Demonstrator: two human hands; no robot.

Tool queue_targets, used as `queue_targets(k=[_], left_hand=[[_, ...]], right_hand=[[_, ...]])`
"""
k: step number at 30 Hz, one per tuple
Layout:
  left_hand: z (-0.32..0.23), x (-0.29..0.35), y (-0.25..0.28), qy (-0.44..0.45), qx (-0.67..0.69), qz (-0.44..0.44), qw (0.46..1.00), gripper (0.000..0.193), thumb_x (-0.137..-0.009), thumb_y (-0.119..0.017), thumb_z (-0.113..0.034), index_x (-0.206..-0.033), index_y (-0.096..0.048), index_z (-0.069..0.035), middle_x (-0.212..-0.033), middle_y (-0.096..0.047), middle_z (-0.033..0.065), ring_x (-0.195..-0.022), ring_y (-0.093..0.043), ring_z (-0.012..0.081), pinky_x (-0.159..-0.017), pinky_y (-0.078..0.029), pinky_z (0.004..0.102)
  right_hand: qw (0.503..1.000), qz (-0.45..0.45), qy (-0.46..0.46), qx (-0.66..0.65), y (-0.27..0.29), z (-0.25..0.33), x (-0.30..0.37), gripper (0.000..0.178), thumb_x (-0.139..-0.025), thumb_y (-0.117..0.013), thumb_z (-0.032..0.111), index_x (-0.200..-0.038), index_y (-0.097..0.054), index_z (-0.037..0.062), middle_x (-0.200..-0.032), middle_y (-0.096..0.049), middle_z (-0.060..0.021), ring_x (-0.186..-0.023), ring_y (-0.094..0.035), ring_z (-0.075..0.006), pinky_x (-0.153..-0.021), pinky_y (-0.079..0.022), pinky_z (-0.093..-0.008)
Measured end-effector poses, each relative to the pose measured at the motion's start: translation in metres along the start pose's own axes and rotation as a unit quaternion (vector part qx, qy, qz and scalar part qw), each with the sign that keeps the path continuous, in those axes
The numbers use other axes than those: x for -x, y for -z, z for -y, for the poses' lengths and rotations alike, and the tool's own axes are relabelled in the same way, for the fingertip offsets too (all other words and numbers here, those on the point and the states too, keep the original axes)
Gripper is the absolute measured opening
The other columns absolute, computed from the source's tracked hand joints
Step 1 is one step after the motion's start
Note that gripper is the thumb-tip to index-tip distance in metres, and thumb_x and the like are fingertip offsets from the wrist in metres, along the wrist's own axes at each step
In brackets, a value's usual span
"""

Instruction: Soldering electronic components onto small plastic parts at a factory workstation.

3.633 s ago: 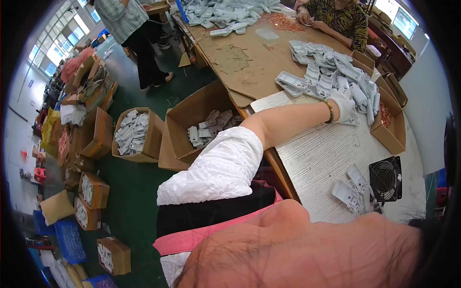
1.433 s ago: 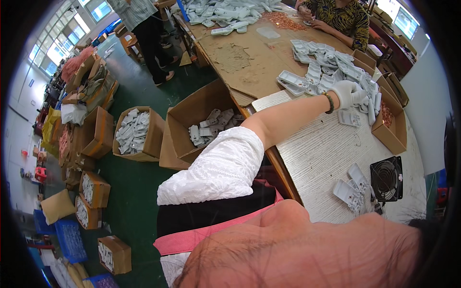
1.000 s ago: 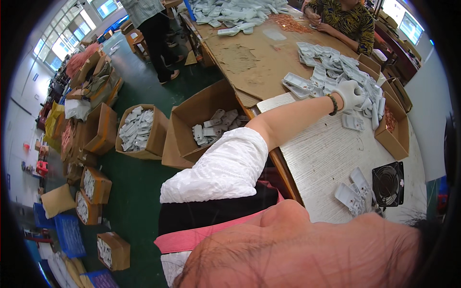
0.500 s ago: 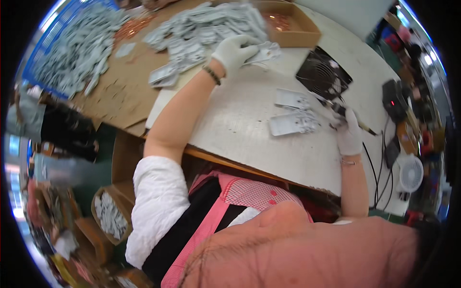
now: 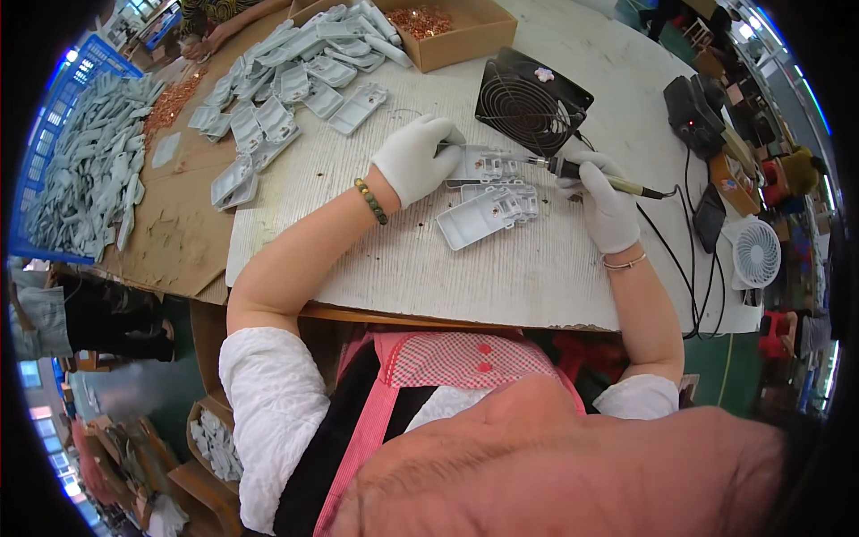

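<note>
My left hand point(image 5: 415, 161), in a white glove, pinches the left end of a pale grey plastic housing point(image 5: 487, 166) on the table. In my right hand point(image 5: 608, 204), also gloved, is a soldering iron point(image 5: 630, 186), its tip pointing left at the housing's right end. Whether tip and housing touch is too small to tell. Just nearer to me lies another housing point(image 5: 474, 220), a shallow tray with a small fitted end, partly overlapping one more. Behind the housings stands a black square fan point(image 5: 528, 106) with a round wire guard.
At the back left, grey housings point(image 5: 304, 67) are heaped beside a cardboard box point(image 5: 465, 45) of copper-coloured parts. A blue basket point(image 5: 63, 106) holds many more grey pieces. On the right are a black device point(image 5: 693, 116), cables point(image 5: 693, 259) and a white fan point(image 5: 756, 252). Another person's hand point(image 5: 215, 40) works at the far left.
My left hand has come from the heap to the housings before the black fan, bringing a housing. The iron in my right hand now points at it. The whole view has shifted.
</note>
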State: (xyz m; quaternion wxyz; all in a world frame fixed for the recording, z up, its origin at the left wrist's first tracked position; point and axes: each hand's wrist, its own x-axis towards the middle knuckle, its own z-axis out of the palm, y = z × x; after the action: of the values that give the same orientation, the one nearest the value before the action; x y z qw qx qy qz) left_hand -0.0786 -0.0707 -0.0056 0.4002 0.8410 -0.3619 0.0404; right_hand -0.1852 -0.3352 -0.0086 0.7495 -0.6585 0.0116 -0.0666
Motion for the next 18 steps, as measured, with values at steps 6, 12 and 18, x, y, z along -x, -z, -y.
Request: queue_targets(k=[6,12,18], left_hand=[[0.002,-0.002,0.000,-0.010,0.000,0.000,1.000,0.012,-0.079,-0.057,-0.009,-0.087,-0.062,-0.002,-0.082,-0.058,0.0129,-0.077,-0.057,0.0261,-0.071,-0.047,0.0332],[0.001,-0.002,0.000,-0.007,-0.001,-0.001,1.000,0.012,-0.079,-0.057,-0.009,-0.087,-0.062,-0.002,-0.083,-0.059,0.0128,-0.078,-0.057,0.0261,-0.071,-0.047,0.0333],[-0.001,-0.002,0.001,-0.002,-0.009,0.004,1.000,0.013,-0.079,-0.057,-0.010,-0.087,-0.062,-0.002,-0.083,-0.059,0.0129,-0.080,-0.058,0.0269,-0.073,-0.047,0.0340]], right_hand=[[1.000,0.004,0.005,0.017,-0.009,0.007,0.001,0.021,-0.090,-0.052,0.012,-0.103,-0.058,-0.0029,-0.088,-0.064,-0.0102,-0.077,-0.064,-0.0150,-0.069,-0.052,-0.0258],[1.000,0.011,-0.022,0.016,-0.011,0.011,0.002,0.020,-0.089,-0.054,0.009,-0.103,-0.059,-0.0045,-0.088,-0.064,-0.0114,-0.077,-0.064,-0.0159,-0.070,-0.053,-0.0262],[0.999,0.015,-0.023,0.019,-0.011,0.011,0.003,0.020,-0.089,-0.054,0.008,-0.103,-0.059,-0.0045,-0.089,-0.064,-0.0106,-0.079,-0.064,-0.0161,-0.072,-0.052,-0.0258]])
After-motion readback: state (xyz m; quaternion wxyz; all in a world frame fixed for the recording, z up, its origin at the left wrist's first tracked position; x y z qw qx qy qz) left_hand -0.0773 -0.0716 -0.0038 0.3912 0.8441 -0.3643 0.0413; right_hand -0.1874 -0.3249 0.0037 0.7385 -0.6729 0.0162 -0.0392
